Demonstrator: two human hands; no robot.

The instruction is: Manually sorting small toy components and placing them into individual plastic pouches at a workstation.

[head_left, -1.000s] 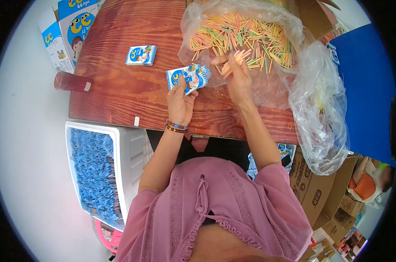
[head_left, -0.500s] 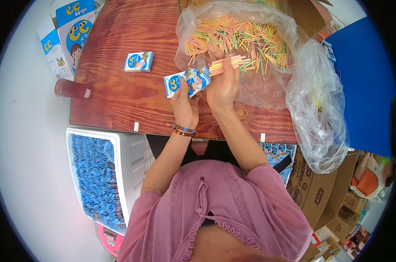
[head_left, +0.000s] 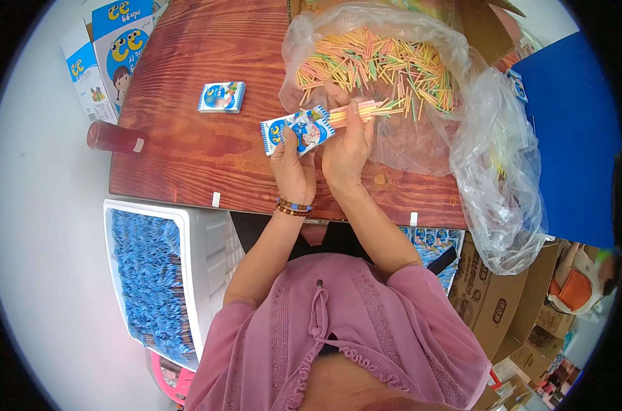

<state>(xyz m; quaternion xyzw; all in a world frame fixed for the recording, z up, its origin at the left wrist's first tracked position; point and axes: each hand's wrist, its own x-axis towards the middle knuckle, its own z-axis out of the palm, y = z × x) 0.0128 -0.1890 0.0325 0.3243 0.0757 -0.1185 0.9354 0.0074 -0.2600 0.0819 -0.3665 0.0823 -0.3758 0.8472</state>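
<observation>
My left hand [head_left: 294, 164] grips a blue and white candy packet [head_left: 304, 131] over the wooden table, its thumb lying across the front. In my right hand [head_left: 350, 147] is a small bundle of thin pink and yellow candy sticks [head_left: 355, 111], pinched under the thumb. The bundle's left ends meet the packet's right end; how far in they reach is hidden. Beyond the hands, a clear plastic bag [head_left: 294, 51] lies spread open with a heap of loose pink, yellow and green sticks [head_left: 386, 65] in it.
Another blue and white packet [head_left: 222, 97] lies on the table [head_left: 187, 164] to the left. A reddish cylindrical container [head_left: 113, 137] is at the left edge. Below stands a white foam box [head_left: 187, 226] full of blue packets. A cardboard carton [head_left: 482, 288] is at right.
The sticks in my right hand have shifted slightly left, toward the packet. Less of the bundle's length shows. My left hand keeps its grip on the packet.
</observation>
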